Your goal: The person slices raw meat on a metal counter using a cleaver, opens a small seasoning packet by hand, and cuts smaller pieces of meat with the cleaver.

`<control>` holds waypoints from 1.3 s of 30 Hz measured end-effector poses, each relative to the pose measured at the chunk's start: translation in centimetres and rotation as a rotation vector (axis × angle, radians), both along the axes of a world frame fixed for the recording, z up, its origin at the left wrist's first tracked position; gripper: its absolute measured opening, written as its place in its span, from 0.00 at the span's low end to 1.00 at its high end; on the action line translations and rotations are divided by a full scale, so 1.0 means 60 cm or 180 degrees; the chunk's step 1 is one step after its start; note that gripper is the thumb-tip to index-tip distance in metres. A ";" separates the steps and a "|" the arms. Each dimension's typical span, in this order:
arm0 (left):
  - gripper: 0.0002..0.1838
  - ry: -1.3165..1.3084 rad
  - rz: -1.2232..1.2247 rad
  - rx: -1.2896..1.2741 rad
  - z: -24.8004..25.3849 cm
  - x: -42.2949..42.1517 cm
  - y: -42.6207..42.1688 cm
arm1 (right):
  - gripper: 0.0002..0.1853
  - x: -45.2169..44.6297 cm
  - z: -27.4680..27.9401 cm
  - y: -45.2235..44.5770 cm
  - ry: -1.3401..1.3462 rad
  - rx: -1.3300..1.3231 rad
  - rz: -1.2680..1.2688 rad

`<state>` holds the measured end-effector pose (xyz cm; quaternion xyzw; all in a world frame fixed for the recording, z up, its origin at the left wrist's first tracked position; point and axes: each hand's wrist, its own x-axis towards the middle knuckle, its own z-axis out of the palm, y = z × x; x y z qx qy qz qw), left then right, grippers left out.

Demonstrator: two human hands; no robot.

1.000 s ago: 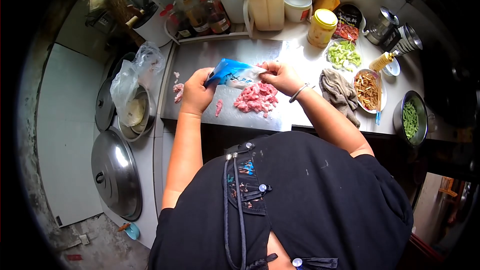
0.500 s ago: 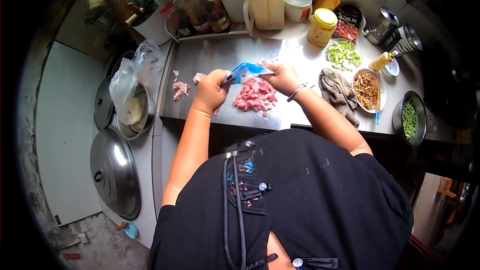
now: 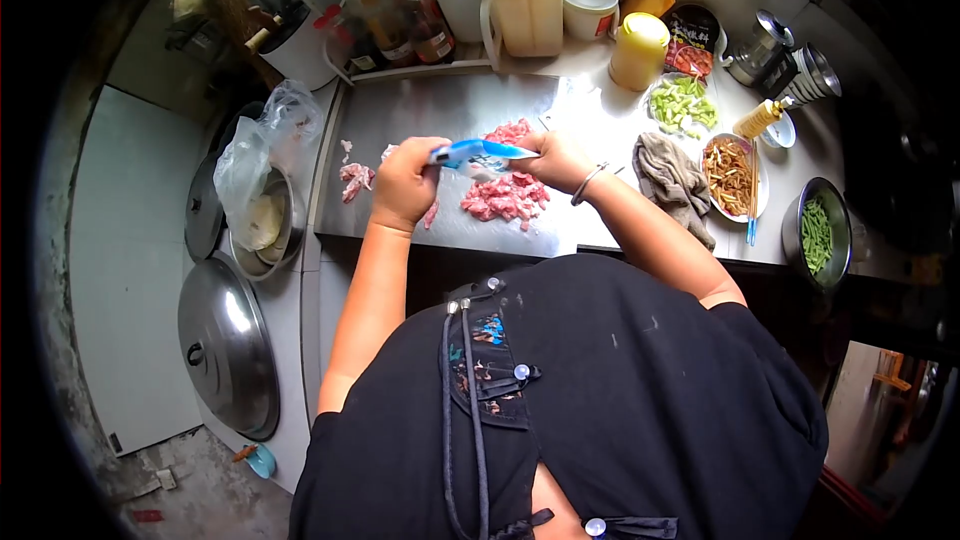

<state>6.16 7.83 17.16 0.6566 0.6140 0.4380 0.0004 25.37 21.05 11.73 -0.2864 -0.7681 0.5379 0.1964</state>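
Observation:
A blue and white packet [image 3: 482, 152] is stretched between my two hands above a steel board [image 3: 400, 105]. My left hand [image 3: 406, 183] is closed on its left end. My right hand [image 3: 556, 160] pinches the right end. Below the packet lies a pile of cut raw meat [image 3: 505, 198], and more meat [image 3: 510, 131] shows just behind it. Pale, fatty meat pieces [image 3: 356, 180] rest on the board left of my left hand, with a small strip near my left wrist.
Right of the board are a crumpled cloth [image 3: 672, 185], chopped greens [image 3: 683, 105], a plate of brown shreds [image 3: 731, 176] with chopsticks, and a bowl of green beans [image 3: 817, 235]. Bottles [image 3: 425, 25] and a yellow-lidded jar [image 3: 639, 52] stand behind. Left are a plastic bag [image 3: 245, 175] and large lid [image 3: 228, 348].
The packet has been turned and bent between my hands, so its face now looks narrower. My left hand went right, then came back a little left.

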 end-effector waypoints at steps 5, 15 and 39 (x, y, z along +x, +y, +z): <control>0.12 0.0174 0.0021 -0.0199 0.003 -0.012 -0.003 | 0.09 -0.005 0.014 -0.002 -0.0449 -0.0340 0.0006; 0.13 0.0188 -0.0082 -0.0245 -0.004 0.007 0.006 | 0.08 0.008 0.025 0.030 0.0254 0.1064 -0.0745; 0.14 0.0394 0.0254 0.0203 -0.009 -0.003 0.011 | 0.09 -0.001 0.030 0.025 0.0111 0.1136 -0.0672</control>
